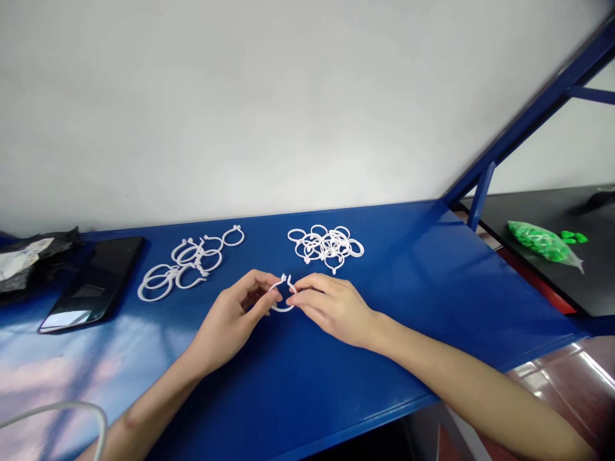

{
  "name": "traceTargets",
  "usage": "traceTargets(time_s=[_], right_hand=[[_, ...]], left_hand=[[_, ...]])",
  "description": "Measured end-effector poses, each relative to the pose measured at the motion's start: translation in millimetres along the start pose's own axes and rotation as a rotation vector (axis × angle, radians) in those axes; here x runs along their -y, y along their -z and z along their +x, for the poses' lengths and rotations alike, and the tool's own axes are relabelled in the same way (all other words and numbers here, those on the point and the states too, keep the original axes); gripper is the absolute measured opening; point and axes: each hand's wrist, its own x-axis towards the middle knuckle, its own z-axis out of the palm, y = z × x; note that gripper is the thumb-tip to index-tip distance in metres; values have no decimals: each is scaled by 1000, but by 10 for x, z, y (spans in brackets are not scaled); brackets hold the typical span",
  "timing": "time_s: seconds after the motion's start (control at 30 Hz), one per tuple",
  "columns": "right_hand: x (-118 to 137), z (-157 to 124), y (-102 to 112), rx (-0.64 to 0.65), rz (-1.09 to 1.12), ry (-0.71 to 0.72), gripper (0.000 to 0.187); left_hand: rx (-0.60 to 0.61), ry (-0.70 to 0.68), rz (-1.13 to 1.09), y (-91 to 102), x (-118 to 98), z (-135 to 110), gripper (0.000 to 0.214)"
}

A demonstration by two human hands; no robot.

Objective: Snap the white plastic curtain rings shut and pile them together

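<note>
A small white plastic ring [283, 306] with a clasp at its top is pinched between both hands just above the blue table [432, 288]. My left hand [235, 317] grips its left side with thumb and fingers. My right hand [331, 306] pinches its right side. Behind the hands, a heap of several white rings [327, 244] lies at centre. A second group of white rings [189, 262] lies spread out to the left.
A black phone [93, 282] lies face up at the left, with dark bags [29, 259] beyond it. A white cable [91, 416] curves at the lower left. On a black table at the right sits a bag of green pieces [542, 242]. A white wall stands behind.
</note>
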Motion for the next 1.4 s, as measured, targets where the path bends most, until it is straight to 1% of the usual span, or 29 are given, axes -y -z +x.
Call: traceTargets(time_s=[0.1, 0.23, 0.3, 0.4, 0.47, 0.53, 0.63, 0.8, 0.9, 1.03, 1.13, 1.27, 1.33, 1.4], right_hand=[[19, 10, -7, -14, 79, -23, 14], [13, 15, -17, -17, 157, -140, 7], [0, 15, -20, -17, 167, -170, 7], [-4, 15, -19, -15, 156, -129, 10], [5, 18, -10, -10, 145, -110, 12], [17, 22, 0, -3, 128, -116, 14], [36, 29, 10, 1, 87, -108, 16], [63, 35, -1, -8, 16, -57, 24], [76, 31, -2, 33, -74, -12, 29], [105, 12, 31, 85, -179, 61, 31], [137, -8, 68, 138, -235, 112, 31], [159, -10, 88, 196, -286, 156, 28], [149, 9, 84, 199, -298, 166, 28], [118, 36, 84, 179, -321, 163, 28]], left_hand=[[-7, -18, 54, -6, 28, -15, 29], [45, -18, 83, -34, 37, -38, 28], [54, -19, 71, -52, 37, -50, 26], [49, -36, 82, -71, 44, -67, 25], [45, -68, 129, -78, 48, -77, 25], [27, -123, 196, -84, 44, -83, 22], [-17, -241, 292, -102, 24, -88, 16], [-115, -432, 363, -147, 11, -99, 13], [-152, -512, 404, -173, 27, -116, 13], [-180, -594, 480, -215, 66, -151, 17], [-186, -678, 545, -241, 99, -180, 23], [-135, -784, 584, -241, 124, -194, 28], [-118, -806, 593, -222, 130, -173, 26], [-114, -810, 627, -178, 137, -123, 18]])
